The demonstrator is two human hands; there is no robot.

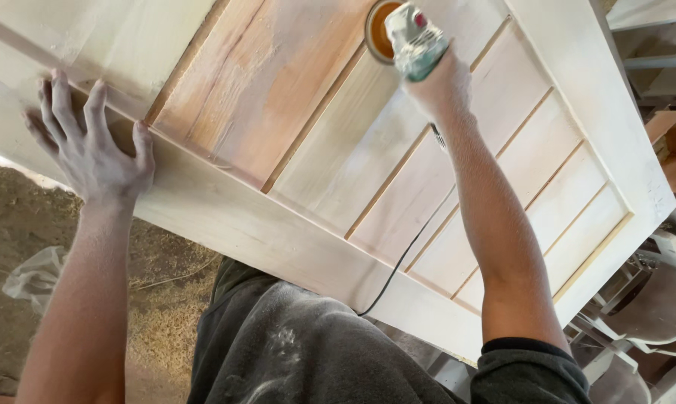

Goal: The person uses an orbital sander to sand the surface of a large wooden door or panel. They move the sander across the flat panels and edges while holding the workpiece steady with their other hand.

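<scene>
A large pale wooden door [226,209] with grooved panel boards lies flat in front of me. My left hand [91,146], dusty, rests flat with fingers spread on the door's near frame rail. My right hand [439,86] grips a green and white angle grinder [409,37] whose orange sanding disc [377,31] sits on a panel board at the top of the view. The tool's black cord [405,254] runs down along my right forearm and over the door's edge.
Sawdust and shavings cover the floor [23,247] at the left, with a crumpled clear plastic bag [35,277]. Wooden pieces and pale chair-like frames [652,299] stand at the right, beyond the door's end.
</scene>
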